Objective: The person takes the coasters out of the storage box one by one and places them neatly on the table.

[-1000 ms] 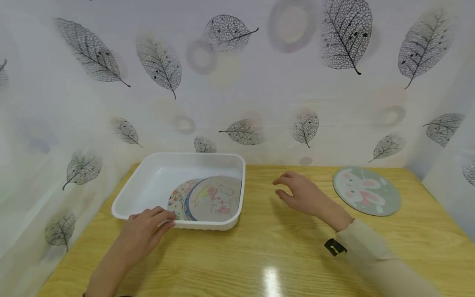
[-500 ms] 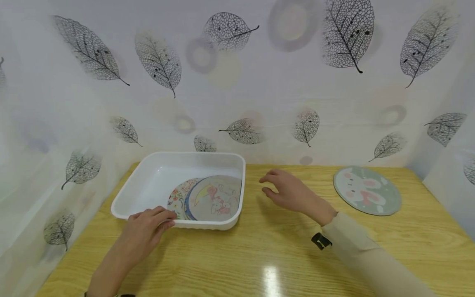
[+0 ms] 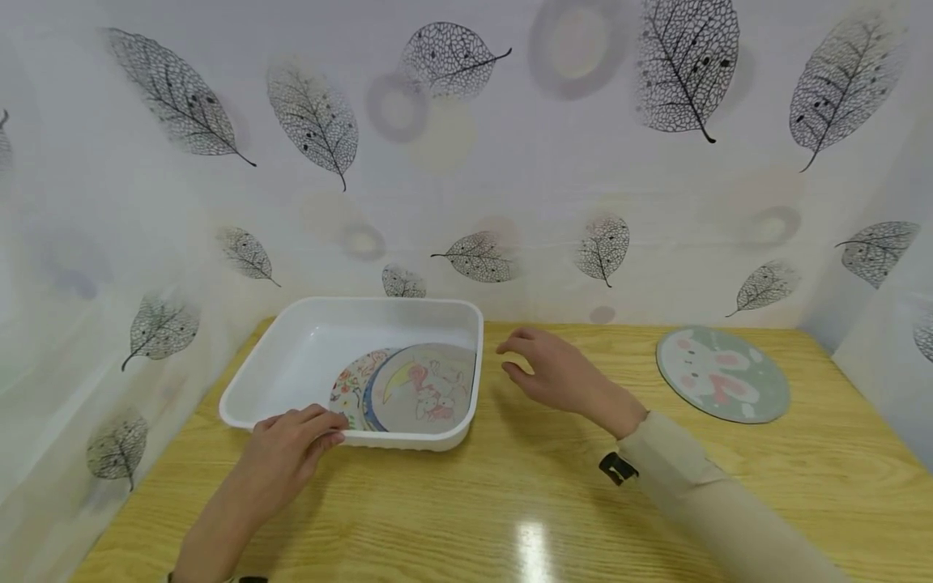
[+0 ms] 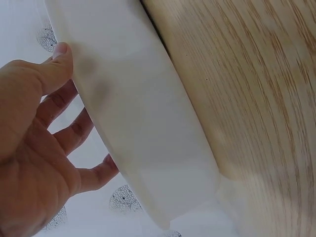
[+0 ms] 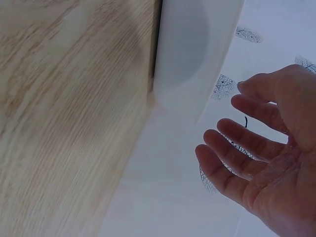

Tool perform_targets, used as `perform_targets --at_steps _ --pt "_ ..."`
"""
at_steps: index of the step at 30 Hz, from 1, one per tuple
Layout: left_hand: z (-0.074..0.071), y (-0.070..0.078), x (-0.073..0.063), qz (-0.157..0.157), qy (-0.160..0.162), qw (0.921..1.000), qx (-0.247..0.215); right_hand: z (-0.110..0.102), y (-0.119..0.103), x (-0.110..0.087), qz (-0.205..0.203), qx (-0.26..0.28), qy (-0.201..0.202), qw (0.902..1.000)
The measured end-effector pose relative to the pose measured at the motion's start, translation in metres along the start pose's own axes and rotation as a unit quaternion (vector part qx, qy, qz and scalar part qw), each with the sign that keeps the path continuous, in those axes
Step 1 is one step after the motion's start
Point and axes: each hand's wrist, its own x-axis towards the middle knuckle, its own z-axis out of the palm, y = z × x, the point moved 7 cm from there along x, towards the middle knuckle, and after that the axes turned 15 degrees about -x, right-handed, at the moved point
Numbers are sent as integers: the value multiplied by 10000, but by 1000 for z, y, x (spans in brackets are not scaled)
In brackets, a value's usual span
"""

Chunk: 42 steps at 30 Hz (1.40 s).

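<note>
A white plastic basin (image 3: 299, 364) sits at the left of the table, and in the left wrist view its outer wall (image 4: 133, 98) fills the middle. My left hand (image 3: 287, 453) grips the near rim, thumb on the outside and fingers over the edge. Inside the basin, round mats overlap: a flowered one (image 3: 348, 389) lies partly under a pale one (image 3: 423, 389) with a moon and rabbits, and a blue edge shows between them. My right hand (image 3: 554, 372), fingers loosely bent and holding nothing, hovers just right of the basin, apart from its wall.
A round grey-green mat (image 3: 722, 374) with a white rabbit lies on the wooden table (image 3: 452, 518) at the right. A white curtain (image 3: 510, 162) printed with leaves hangs behind the table and along its sides.
My right hand has moved left across the table, nearer to the basin's right side. The left hand stays on the rim, and the mats lie as before.
</note>
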Motion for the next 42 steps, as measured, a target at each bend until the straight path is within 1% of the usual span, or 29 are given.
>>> perform_targets --at_steps 3,7,13,18,24,27,31,34,38,42 --pt "1 0 0 -53 -25 10000 -23 0 -3 4 -54 13 -30 10000" --pt "1 -2 0 -209 -71 9997 -54 2 -6 10 -138 52 -38 9999" --pt "0 -1 0 -149 -35 9999 -55 6 -10 20 -289 91 89 9995" --pt "1 -2 0 -234 -90 9996 -125 9 -15 27 -348 223 59 9991" --pt "1 -2 0 -201 -71 9997 -107 14 -21 36 -415 329 -17 9986" --pt "1 -2 -1 -206 -67 9997 -116 13 -26 39 -484 338 51 9982" --pt "0 0 0 47 85 9999 -71 15 -31 45 -617 309 111 9976" --pt "-1 1 0 176 174 9997 -36 18 -32 50 -622 296 78 9976" --pt "0 1 0 98 146 9998 -13 20 -33 57 -572 359 27 9977" --pt "0 0 0 39 127 9999 17 27 -34 64 -540 419 -110 9976"
